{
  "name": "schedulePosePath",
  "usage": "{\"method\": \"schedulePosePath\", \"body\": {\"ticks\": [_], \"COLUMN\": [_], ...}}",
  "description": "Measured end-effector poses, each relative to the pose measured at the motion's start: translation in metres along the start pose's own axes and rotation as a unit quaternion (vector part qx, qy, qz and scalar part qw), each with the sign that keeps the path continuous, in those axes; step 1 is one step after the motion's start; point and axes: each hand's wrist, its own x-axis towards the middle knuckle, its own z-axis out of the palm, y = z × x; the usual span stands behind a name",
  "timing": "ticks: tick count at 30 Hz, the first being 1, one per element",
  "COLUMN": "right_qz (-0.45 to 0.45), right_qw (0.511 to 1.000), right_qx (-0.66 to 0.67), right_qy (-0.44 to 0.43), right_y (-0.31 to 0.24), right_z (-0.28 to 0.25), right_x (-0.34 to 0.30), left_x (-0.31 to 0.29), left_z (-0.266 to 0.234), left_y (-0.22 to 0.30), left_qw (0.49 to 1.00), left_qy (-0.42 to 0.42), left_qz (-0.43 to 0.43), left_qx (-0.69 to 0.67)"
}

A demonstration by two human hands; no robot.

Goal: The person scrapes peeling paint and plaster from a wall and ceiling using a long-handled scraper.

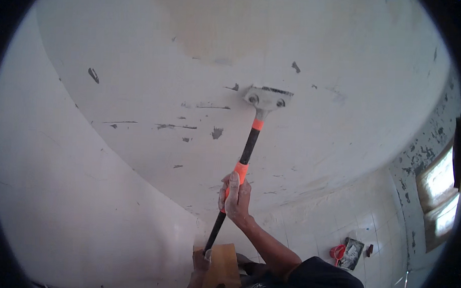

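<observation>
small flat rectangular packet (352, 253), black and white, lying on the white tiled floor, lower right, beside a red object

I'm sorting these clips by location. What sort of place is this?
Probably a room being renovated: a long-handled scraper is pressed to a white ceiling with scraped patches, a tiled wall rises below it, and peeling paint surrounds the window.

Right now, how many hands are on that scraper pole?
2. The right hand grips the pole by its lower orange band; the left hand holds its bottom end, partly hidden behind a tan board.
</observation>
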Motion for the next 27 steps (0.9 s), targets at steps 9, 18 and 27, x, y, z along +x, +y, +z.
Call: {"method": "schedulePosePath", "body": {"ticks": [9, 18, 27], "right_qz": [0.022, 0.031, 0.008], "right_qw": [0.999, 0.995, 0.987], "right_qx": [-0.038, -0.082, -0.153], "right_qy": [-0.02, -0.045, -0.045], "right_y": [0.002, 0.003, 0.023], "right_z": [0.011, 0.011, 0.014], "right_x": [-0.002, -0.003, -0.007], "left_x": [-0.007, -0.012, -0.024], "left_z": [0.025, 0.029, 0.052], "left_y": [-0.016, -0.007, -0.034], "left_qw": [0.992, 0.963, 0.931], "left_qy": [-0.028, -0.071, -0.073], "left_qz": [-0.071, -0.14, -0.139], "left_qx": [-0.104, -0.219, -0.33]}}
